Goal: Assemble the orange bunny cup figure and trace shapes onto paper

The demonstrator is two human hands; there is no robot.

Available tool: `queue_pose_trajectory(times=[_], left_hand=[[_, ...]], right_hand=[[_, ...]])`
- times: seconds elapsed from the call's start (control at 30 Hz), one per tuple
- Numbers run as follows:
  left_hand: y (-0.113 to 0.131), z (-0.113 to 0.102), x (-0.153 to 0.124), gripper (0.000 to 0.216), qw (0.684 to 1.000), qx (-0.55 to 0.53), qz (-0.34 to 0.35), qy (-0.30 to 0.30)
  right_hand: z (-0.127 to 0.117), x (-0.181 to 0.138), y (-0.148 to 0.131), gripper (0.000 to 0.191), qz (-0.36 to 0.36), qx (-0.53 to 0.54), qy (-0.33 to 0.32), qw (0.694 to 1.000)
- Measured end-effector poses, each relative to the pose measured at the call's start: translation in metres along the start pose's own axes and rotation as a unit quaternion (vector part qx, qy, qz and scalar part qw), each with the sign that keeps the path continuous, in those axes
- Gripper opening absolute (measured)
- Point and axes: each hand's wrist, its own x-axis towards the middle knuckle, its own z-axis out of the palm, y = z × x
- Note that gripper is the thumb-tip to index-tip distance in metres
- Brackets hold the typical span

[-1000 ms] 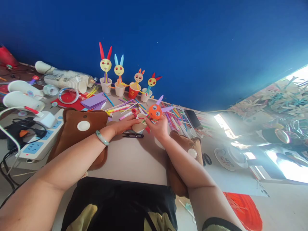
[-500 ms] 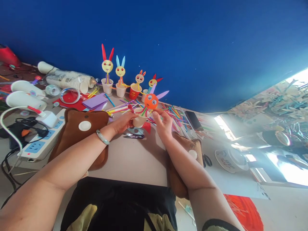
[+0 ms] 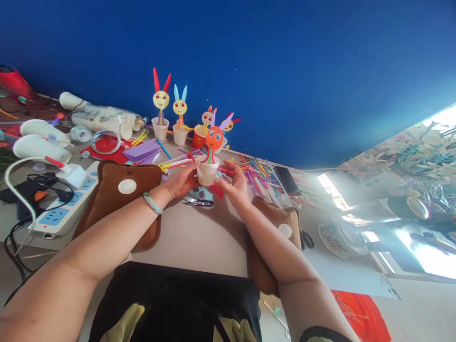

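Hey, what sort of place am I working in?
Likely a craft workspace: there's an orange round-faced rabbit figure in a white paper cup, scattered thin multicoloured sticks and small dark snips.

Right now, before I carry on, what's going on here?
A person's left-hand grip holds a white paper cup with an orange rabbit-eared figure standing in it. The right-hand grip is open at the cup's other side; whether its thumb touches is unclear. Four more cup-mounted rabbit figures stand behind, near the blue wall. Thread snips lie on the table.
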Motion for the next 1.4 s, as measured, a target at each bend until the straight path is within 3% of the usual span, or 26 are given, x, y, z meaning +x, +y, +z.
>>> queue_pose_trajectory(times=[0.13, 0.57, 0.67, 0.77, 0.9, 1.13, 1.4], left_hand=[[-0.004, 0.001, 0.001, 0.066, 1.000, 0.016, 0.007, -0.018], [-0.006, 0.000, -0.003, 0.049, 0.996, 0.069, 0.017, -0.059], [-0.002, -0.003, -0.001, 0.054, 0.997, 0.034, 0.067, -0.022], [0.006, -0.011, 0.003, 0.057, 0.989, 0.023, 0.127, 0.077], [0.020, -0.020, 0.007, 0.061, 0.970, 0.075, 0.186, 0.137], [0.029, -0.010, -0.001, 0.057, 0.979, 0.113, 0.161, 0.058], [0.030, -0.005, -0.006, 0.038, 0.981, 0.098, 0.153, 0.064]], right_hand=[[0.006, -0.002, 0.001, 0.076, 0.030, -0.018, -0.042, 0.999], [0.008, -0.002, 0.003, 0.045, 0.058, -0.025, -0.025, 0.998], [0.006, 0.001, 0.004, 0.036, 0.058, -0.011, -0.027, 0.998], [0.004, 0.003, 0.007, 0.031, 0.062, 0.008, -0.044, 0.997], [0.006, 0.002, 0.005, 0.041, 0.067, 0.043, -0.094, 0.992], [0.012, -0.004, -0.008, 0.055, 0.039, 0.033, -0.163, 0.985], [0.011, -0.007, 0.001, 0.064, 0.029, 0.000, -0.168, 0.985]])
